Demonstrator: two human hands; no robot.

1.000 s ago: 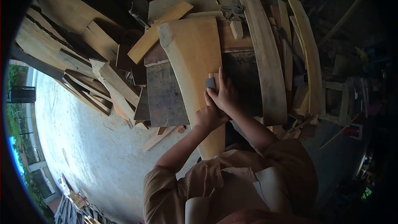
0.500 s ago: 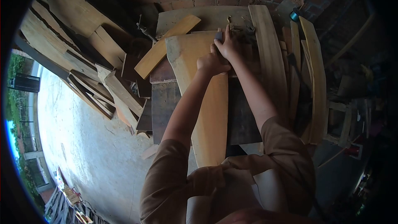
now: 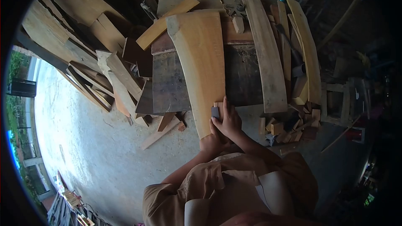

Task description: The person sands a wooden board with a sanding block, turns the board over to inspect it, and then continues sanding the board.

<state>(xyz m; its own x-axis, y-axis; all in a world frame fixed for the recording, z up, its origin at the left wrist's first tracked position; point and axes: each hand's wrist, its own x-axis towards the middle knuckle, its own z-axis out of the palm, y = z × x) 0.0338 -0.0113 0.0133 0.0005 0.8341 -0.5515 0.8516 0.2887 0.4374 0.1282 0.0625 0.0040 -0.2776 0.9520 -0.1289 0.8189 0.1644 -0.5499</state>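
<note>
A long, light wooden board (image 3: 201, 58) with a wavy left edge lies lengthwise, its near end reaching toward my body. My right hand (image 3: 230, 123) is closed on a small block (image 3: 215, 112) with a dark grey face and a light wood tip, held at the board's right edge near that end. One finger of this hand points forward along the edge. Just behind and to the left, my left hand (image 3: 212, 143) is closed by the board's near end, against the right hand. What its fingers grip is hidden.
The board rests on a dark worktop (image 3: 247, 75). A grey-brown plank (image 3: 266, 54) lies to the right, and a short wood block (image 3: 238, 24) sits at the back. Boards lean at left (image 3: 79, 37). Offcuts (image 3: 293, 127) are heaped on the floor at right.
Both hands have come from the board's far end back along its right edge to the near end, bringing the small block. The view has shifted, and the wood block at the back now shows.
</note>
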